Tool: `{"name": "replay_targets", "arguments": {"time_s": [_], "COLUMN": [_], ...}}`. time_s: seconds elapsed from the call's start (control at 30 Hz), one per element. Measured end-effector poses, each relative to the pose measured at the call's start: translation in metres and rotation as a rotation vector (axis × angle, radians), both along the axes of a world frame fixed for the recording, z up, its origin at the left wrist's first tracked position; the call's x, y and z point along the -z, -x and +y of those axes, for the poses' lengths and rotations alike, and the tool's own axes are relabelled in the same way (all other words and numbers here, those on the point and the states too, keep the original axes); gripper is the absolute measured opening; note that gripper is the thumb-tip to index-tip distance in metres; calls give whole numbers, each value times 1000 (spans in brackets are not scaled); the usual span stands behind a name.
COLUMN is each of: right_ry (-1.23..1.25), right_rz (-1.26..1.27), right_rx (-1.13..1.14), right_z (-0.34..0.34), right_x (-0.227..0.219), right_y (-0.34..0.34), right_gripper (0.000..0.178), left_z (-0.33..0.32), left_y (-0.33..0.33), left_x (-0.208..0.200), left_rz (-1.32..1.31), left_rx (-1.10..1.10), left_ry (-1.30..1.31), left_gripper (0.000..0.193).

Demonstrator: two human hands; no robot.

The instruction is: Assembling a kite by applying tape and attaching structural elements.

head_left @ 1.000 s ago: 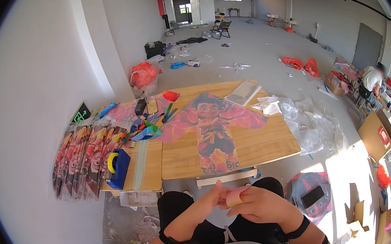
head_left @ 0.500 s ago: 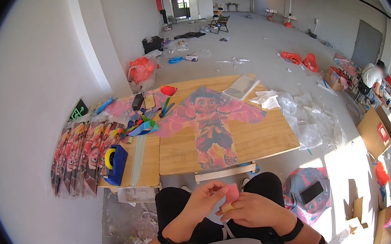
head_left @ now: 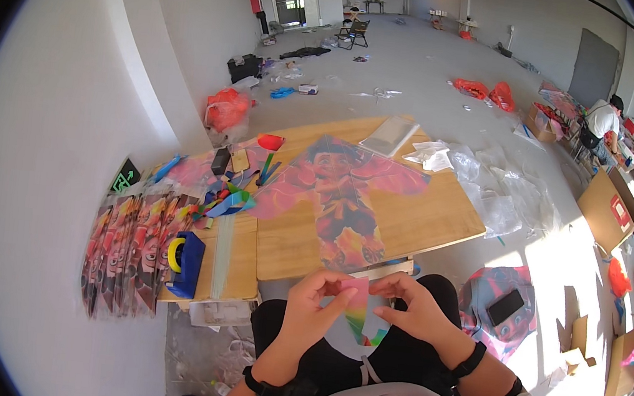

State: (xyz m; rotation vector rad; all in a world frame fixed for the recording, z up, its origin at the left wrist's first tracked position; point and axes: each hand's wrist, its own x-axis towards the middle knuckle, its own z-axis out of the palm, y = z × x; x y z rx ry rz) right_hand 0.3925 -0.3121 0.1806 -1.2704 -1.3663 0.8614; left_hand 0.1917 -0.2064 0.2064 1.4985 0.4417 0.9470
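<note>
Above my lap, my left hand pinches the upper end of a multicoloured ribbon strip. The strip shades from pink at the top through yellow to green and hangs down between my knees. My right hand is close beside its right edge, with thumb and forefinger apart and nothing visible between them. Just beyond my hands, a kite-shaped printed sheet with a cartoon figure lies spread over the wooden table.
On the left are a blue tape dispenser, several wrapped printed bundles and a heap of coloured ribbons. Clear plastic lies beyond the table's right end. A phone rests on a printed round piece at right. A person works far right.
The strip was folded up between both hands; now it hangs unfolded from my left hand. My right hand has come off it, and both hands have moved slightly up.
</note>
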Motion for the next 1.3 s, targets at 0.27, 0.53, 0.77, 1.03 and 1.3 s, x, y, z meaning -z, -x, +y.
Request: {"name": "replay_targets", "arguments": {"time_s": [0.27, 0.53, 0.77, 1.03, 1.3], "right_ry": [70, 91, 150, 164, 227], "right_rz": [81, 27, 132, 309, 287], "right_rx": [139, 156, 137, 99, 241], "right_z": [13, 10, 5, -13, -25], "right_x": [5, 24, 47, 68, 135], "right_y": [15, 17, 11, -10, -39], "right_gripper": [17, 16, 11, 6, 17], "left_z": [-3, 0, 8, 116, 191], "left_y": [-12, -7, 8, 171, 332], "left_x": [26, 55, 53, 134, 171], "left_rz": [73, 167, 235, 264, 629], "left_rx": [-42, -95, -80, -773, -1389], "left_ry": [6, -13, -23, -19, -345], "left_gripper": [21, 16, 30, 28, 24]}}
